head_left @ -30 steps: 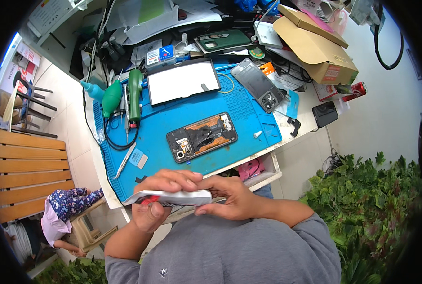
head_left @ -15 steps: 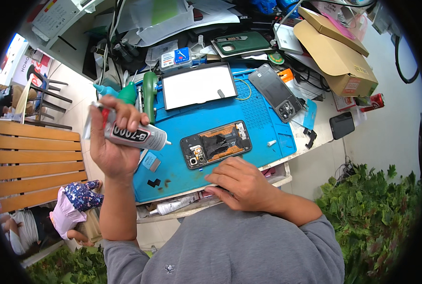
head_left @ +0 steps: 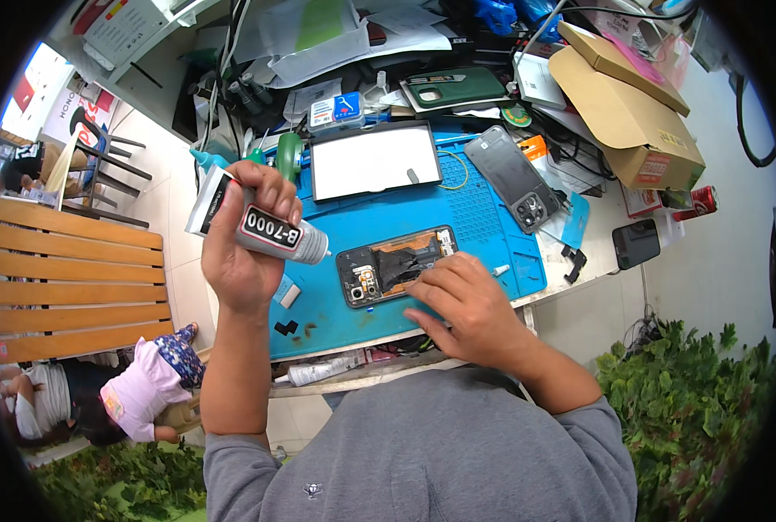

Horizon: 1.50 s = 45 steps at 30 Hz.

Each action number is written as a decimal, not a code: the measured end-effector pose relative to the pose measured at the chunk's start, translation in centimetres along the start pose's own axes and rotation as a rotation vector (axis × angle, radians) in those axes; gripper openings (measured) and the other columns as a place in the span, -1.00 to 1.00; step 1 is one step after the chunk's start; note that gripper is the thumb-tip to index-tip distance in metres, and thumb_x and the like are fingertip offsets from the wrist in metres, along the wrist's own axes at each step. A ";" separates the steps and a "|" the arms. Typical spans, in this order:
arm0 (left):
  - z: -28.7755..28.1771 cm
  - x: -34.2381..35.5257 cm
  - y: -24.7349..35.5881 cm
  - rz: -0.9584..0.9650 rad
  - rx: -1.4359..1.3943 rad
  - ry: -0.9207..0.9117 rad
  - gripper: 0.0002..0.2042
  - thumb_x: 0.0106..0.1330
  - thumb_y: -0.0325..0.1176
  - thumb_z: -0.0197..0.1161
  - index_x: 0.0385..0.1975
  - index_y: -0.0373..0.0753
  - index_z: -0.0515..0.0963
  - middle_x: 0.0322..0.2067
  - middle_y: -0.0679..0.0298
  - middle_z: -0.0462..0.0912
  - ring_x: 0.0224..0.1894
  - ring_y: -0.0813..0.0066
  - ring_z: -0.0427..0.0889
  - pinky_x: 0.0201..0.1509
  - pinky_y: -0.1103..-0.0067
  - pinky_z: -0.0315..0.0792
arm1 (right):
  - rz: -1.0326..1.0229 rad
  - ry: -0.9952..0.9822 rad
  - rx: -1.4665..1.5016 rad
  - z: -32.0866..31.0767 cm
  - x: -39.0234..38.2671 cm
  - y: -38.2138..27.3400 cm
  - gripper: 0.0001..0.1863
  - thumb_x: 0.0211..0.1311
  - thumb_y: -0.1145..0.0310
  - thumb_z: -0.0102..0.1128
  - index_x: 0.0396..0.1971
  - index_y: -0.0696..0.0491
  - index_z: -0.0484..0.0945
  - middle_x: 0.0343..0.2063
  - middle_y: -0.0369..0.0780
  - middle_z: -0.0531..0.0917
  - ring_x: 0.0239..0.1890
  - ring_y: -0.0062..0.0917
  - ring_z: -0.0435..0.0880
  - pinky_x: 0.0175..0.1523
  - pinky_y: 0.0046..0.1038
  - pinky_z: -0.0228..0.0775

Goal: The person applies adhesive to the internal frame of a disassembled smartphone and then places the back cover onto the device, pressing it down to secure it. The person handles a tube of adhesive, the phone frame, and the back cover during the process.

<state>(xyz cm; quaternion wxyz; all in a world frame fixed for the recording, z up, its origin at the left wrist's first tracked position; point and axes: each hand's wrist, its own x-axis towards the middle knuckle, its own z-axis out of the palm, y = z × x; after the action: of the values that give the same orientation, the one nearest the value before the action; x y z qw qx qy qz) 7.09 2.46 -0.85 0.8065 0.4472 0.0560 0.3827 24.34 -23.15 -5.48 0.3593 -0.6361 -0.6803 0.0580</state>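
My left hand (head_left: 253, 235) is wrapped round a glue tube (head_left: 285, 233), a silvery tube with a black label and a fine white nozzle that points right. The tube is held above the mat, left of an opened smartphone (head_left: 381, 264). The phone lies on the blue repair mat (head_left: 335, 326) with its back off, showing camera lenses, copper-coloured parts and a crumpled black film. Over the phone's lower right edge is my right hand (head_left: 466, 309), its fingers loosely bent and the thumb apart. Nothing shows in it; I cannot tell whether its fingertips touch the phone.
A white-topped shallow tray (head_left: 375, 161) stands behind the phone. To its right lies a dark phone (head_left: 516, 178). A small white cap (head_left: 501, 271) and a black scrap (head_left: 287, 328) rest on the mat. A cardboard box (head_left: 631, 130) and a drink can (head_left: 699, 203) are at the right.
My left hand has moved right, and the tube is turned with its label facing up more. My right hand has risen from the mat's front edge to the phone.
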 end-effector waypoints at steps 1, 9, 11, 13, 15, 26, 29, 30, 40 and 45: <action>0.4 0.3 -0.5 0.011 0.024 -0.027 -0.76 0.84 -0.13 -0.02 0.04 -0.15 0.47 -0.27 0.27 0.43 -0.16 0.43 0.47 0.03 0.40 0.44 | -0.001 -0.007 -0.011 0.2 -0.2 -0.2 -0.58 0.28 0.34 0.65 0.09 0.13 0.77 0.06 -0.10 0.76 0.20 -0.18 0.71 0.44 0.01 0.51; 3.9 3.7 -4.5 -0.013 0.021 -0.171 -0.73 0.84 -0.14 -0.08 -0.15 -0.12 0.40 -0.45 0.40 0.30 -0.44 0.58 0.30 -0.23 0.50 0.28 | -0.032 -0.265 -0.207 2.7 -0.8 -1.5 -0.15 0.61 -0.17 0.25 0.58 0.23 0.48 0.56 0.00 0.51 0.75 -0.06 0.25 0.81 0.22 -0.10; 4.7 4.4 -5.6 -0.001 0.041 -0.193 -0.74 0.82 -0.15 -0.07 -0.16 -0.11 0.39 -0.45 0.39 0.30 -0.45 0.57 0.29 -0.23 0.50 0.28 | -0.010 -0.266 -0.239 2.8 -1.1 -1.4 -0.14 0.61 -0.18 0.23 0.58 0.23 0.47 0.57 -0.02 0.50 0.75 -0.07 0.26 0.81 0.22 -0.10; 6.0 4.7 -6.8 -0.030 0.043 -0.173 -0.75 0.77 -0.15 -0.03 -0.18 -0.14 0.37 -0.47 0.39 0.27 -0.45 0.55 0.27 -0.24 0.52 0.25 | 0.020 -0.269 -0.251 2.7 -1.6 -1.3 -0.11 0.59 -0.20 0.27 0.58 0.23 0.46 0.59 -0.03 0.49 0.77 -0.09 0.21 0.81 0.24 -0.12; 6.6 5.0 -8.2 -0.044 -0.034 -0.194 -0.75 0.75 -0.21 0.06 -0.20 -0.23 0.39 -0.46 0.31 0.31 -0.42 0.54 0.26 -0.29 0.54 0.27 | 0.029 -0.252 -0.259 2.7 -2.1 -1.3 -0.10 0.57 -0.22 0.29 0.58 0.22 0.46 0.58 -0.04 0.49 0.77 -0.10 0.21 0.81 0.25 -0.12; 7.9 6.3 -11.8 -0.121 0.118 -0.251 -0.73 0.69 -0.17 0.07 -0.30 -0.12 0.30 -0.54 0.38 0.25 -0.51 0.57 0.20 -0.34 0.53 0.18 | -0.017 -0.011 -0.163 4.0 -3.0 -0.8 -0.26 0.45 -0.07 0.51 0.33 0.26 0.69 0.36 -0.04 0.70 0.51 -0.12 0.59 0.72 0.12 0.24; 7.7 6.6 -12.5 -0.109 0.071 -0.245 -0.74 0.65 -0.28 0.15 -0.33 -0.26 0.39 -0.57 0.36 0.29 -0.55 0.59 0.22 -0.45 0.53 0.20 | -0.031 0.031 -0.137 4.1 -2.9 -0.7 -0.32 0.41 0.02 0.58 0.28 0.26 0.72 0.29 -0.05 0.73 0.45 -0.13 0.64 0.69 0.12 0.30; 7.7 6.6 -12.6 -0.118 0.086 -0.249 -0.74 0.64 -0.28 0.16 -0.34 -0.26 0.40 -0.57 0.36 0.29 -0.55 0.59 0.23 -0.45 0.54 0.20 | -0.030 0.039 -0.129 4.1 -2.9 -0.6 -0.33 0.40 0.03 0.59 0.27 0.26 0.73 0.28 -0.05 0.74 0.43 -0.13 0.65 0.68 0.12 0.31; 8.0 6.9 -12.7 -0.128 0.142 -0.268 -0.73 0.64 -0.28 0.10 -0.37 -0.20 0.33 -0.57 0.38 0.27 -0.55 0.61 0.23 -0.41 0.54 0.20 | -0.028 0.082 -0.097 4.1 -2.8 -0.5 -0.36 0.35 0.05 0.63 0.21 0.27 0.76 0.20 -0.06 0.78 0.37 -0.14 0.71 0.63 0.11 0.41; 8.0 7.0 -12.9 -0.147 0.184 -0.263 -0.73 0.65 -0.27 0.06 -0.38 -0.15 0.28 -0.56 0.38 0.24 -0.54 0.60 0.23 -0.39 0.52 0.20 | -0.028 0.090 -0.086 4.0 -2.6 -0.4 -0.37 0.34 0.05 0.64 0.18 0.27 0.77 0.19 -0.06 0.79 0.36 -0.13 0.72 0.62 0.11 0.43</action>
<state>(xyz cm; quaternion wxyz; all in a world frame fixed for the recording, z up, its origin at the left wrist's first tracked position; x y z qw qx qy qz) 22.77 -2.29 -4.14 0.7883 0.5599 0.0174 0.2545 21.57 -24.06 -9.25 0.3626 -0.6435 -0.6741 -0.0048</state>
